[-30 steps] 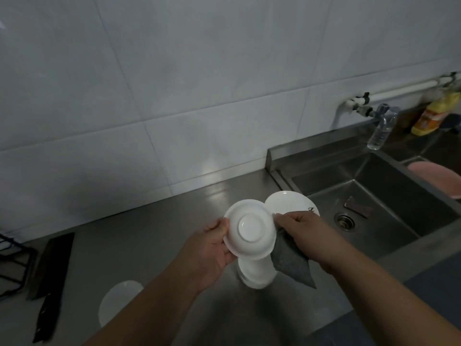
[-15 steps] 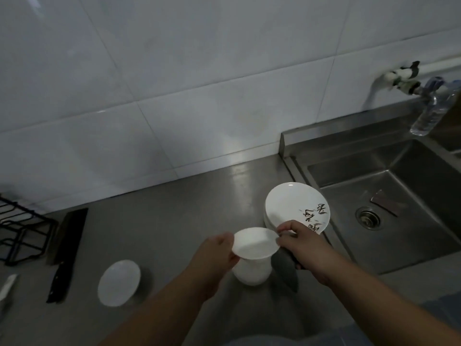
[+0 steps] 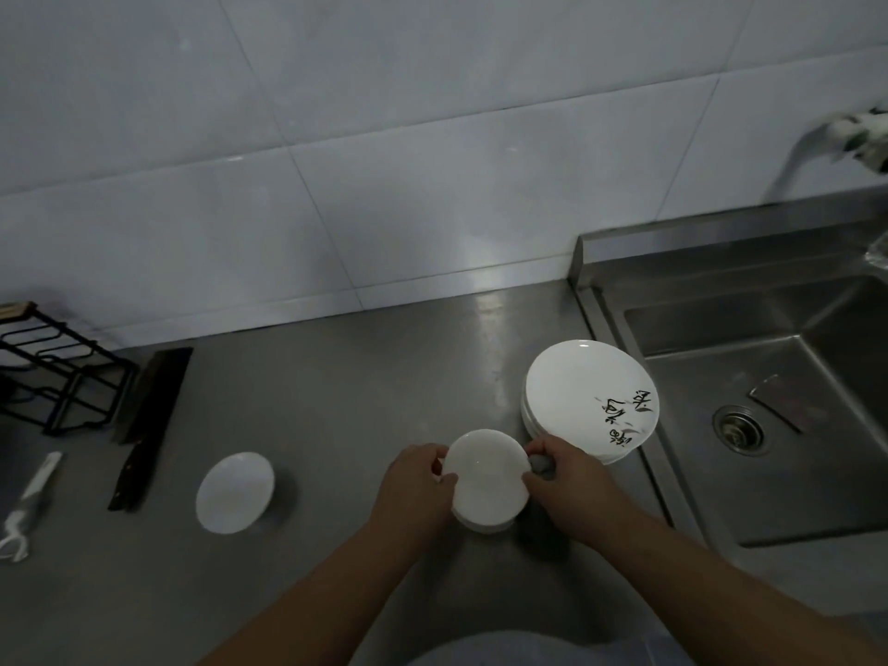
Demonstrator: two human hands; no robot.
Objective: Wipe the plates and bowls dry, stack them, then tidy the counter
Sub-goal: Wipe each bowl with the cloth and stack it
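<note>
Your left hand (image 3: 417, 480) and right hand (image 3: 564, 483) each pinch the top dish (image 3: 485, 473) on the small stack (image 3: 483, 522), right also clutching the cloth (image 3: 542, 464).

This was a kitchen; a steel counter (image 3: 336, 401) ran into a sink (image 3: 769, 425) below white wall tiles (image 3: 384, 185); plates (image 3: 588, 398) and a knife (image 3: 146, 425) lay out.

White bowls (image 3: 487, 478), white plates (image 3: 584, 396) with black brush script, grey steel counter (image 3: 336, 401), black rack (image 3: 57, 377), pale tiles (image 3: 384, 185).
</note>
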